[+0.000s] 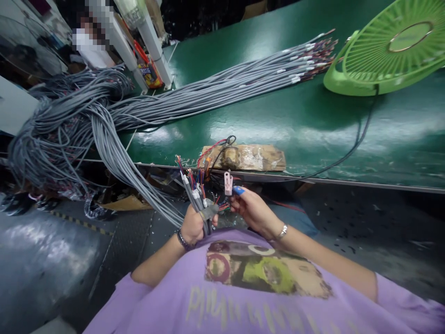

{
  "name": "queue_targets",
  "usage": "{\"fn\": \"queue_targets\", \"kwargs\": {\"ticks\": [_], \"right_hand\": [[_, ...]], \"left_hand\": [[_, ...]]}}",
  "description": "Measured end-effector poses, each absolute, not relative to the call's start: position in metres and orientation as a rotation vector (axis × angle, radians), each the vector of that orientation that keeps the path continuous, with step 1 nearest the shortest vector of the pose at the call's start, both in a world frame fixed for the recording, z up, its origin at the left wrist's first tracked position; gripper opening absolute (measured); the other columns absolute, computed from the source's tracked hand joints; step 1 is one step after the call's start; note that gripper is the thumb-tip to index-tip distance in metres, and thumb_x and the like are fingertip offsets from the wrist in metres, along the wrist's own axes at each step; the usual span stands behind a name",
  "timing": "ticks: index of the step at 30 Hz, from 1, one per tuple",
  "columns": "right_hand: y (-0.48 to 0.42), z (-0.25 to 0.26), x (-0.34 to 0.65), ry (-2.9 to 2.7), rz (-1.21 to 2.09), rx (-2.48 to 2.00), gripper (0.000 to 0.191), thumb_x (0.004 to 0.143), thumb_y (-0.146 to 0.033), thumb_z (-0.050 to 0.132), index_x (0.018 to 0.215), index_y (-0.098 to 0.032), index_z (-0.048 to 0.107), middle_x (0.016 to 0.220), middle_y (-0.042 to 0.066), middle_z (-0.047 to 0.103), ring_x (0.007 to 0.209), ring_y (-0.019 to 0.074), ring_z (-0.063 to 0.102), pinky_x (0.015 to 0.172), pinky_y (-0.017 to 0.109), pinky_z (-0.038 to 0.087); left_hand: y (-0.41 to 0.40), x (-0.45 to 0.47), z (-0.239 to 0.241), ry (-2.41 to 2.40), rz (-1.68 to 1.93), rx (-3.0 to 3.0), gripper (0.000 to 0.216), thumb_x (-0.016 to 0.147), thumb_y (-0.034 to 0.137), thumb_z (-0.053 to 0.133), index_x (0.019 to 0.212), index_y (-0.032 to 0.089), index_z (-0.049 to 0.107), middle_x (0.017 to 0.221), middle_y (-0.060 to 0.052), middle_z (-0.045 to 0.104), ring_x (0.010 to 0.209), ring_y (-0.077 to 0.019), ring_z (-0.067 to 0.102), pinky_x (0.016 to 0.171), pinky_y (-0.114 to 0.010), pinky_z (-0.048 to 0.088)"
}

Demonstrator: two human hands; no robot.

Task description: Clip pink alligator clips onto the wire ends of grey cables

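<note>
- Both hands work close together just below the tabletop's near edge, above the person's purple shirt.
- Left hand (193,226) is clenched around a bunch of grey cables (194,195); their stripped ends stand up from the fist, fanning out with red, blue and white wires at the tips.
- Right hand (253,211) pinches a small pale connector (228,183) between thumb and fingertips, held upright just beside the cable ends; a blue cap covers one fingertip.
- A few thin coloured wires run between the two hands; which cable they belong to cannot be made out.
- The held cables trail down and left from the fist, joining a big tangled heap (66,125) of grey cable that spills over the tabletop's left end.
- Just beyond the hands, on the tabletop (313,116) edge, lies a worn brown block (245,157) with red and black wires looped at its left end.
- Farther back, a long straight bundle (243,74) of grey cables lies across the green tabletop, its stripped ends pointing toward the upper right.
- A green fan (389,51) rests near those ends, at the far right; its black cord (358,139) curves down across the tabletop toward the block.
- White posts (153,46) stand at the far left end, with another person behind them.
- Dark floor (52,260) shows below the heap.
</note>
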State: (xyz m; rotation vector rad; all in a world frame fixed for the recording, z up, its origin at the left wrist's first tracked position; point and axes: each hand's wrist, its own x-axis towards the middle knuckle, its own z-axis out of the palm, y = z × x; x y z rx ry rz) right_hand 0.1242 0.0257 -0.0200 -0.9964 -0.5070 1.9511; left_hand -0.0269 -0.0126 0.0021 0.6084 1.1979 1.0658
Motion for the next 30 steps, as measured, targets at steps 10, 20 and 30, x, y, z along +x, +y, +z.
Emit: {"fn": "queue_targets", "kwargs": {"ticks": [10, 20, 30], "right_hand": [[0.049, -0.017, 0.122, -0.696, 2.128, -0.811, 0.047, 0.064, -0.062, 0.074, 0.075, -0.017, 0.067, 0.069, 0.002, 0.064, 0.053, 0.0094, 0.048, 0.051, 0.024, 0.040], [0.049, -0.013, 0.108, -0.706, 1.854, -0.822, 0.049, 0.069, -0.068, 0.066, 0.063, -0.019, 0.063, 0.057, -0.001, 0.059, 0.054, 0.0134, 0.050, 0.058, 0.028, 0.042], [0.058, -0.025, 0.107, -0.414, 2.134, -0.607, 0.033, 0.068, -0.050, 0.077, 0.070, -0.018, 0.070, 0.062, 0.000, 0.068, 0.059, 0.0148, 0.061, 0.062, 0.028, 0.048]], "left_hand": [[0.002, -0.032, 0.002, 0.849, 0.875, 0.511, 0.045, 0.043, 0.035, 0.090, 0.063, 0.015, 0.054, 0.044, 0.006, 0.053, 0.029, -0.0063, 0.043, 0.031, -0.018, 0.031], [0.016, -0.022, 0.003, 0.790, 0.876, 0.429, 0.039, 0.043, 0.027, 0.088, 0.064, 0.014, 0.058, 0.045, 0.005, 0.055, 0.030, -0.0056, 0.043, 0.032, -0.017, 0.031], [0.018, -0.021, -0.002, 0.777, 0.854, 0.395, 0.031, 0.047, 0.023, 0.084, 0.064, 0.013, 0.060, 0.045, 0.004, 0.055, 0.031, -0.0053, 0.043, 0.033, -0.018, 0.032]]}}
